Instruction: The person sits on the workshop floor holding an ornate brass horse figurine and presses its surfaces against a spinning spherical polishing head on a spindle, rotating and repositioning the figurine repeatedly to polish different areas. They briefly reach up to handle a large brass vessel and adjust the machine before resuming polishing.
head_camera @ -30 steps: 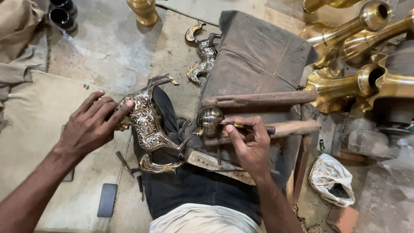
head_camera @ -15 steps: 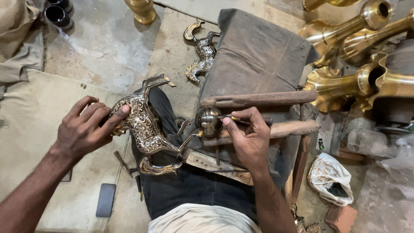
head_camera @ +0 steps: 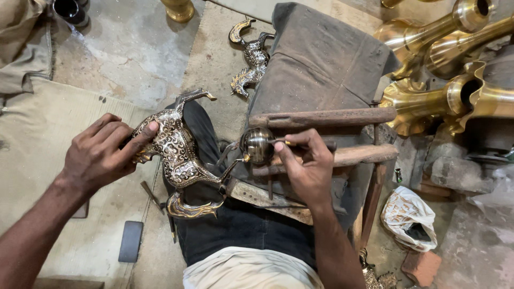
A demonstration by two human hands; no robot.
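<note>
Over my lap I see 1 ornate brass figure [head_camera: 179, 155], L hand [head_camera: 101, 155] gripping its back end. R hand [head_camera: 308, 166] pinches 1 thin tool [head_camera: 289, 143] vs 1 round knob [head_camera: 257, 144]. 2nd matching figure [head_camera: 250, 61] lies on floor; approx 4 brass horns [head_camera: 428, 37] at right.

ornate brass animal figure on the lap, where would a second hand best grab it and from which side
Probably the curved foot end, coming from below left. The left hand already grips the upper body of the ornate figure, and the right hand works a thin tool at the round knob, so that low end is free.
</note>
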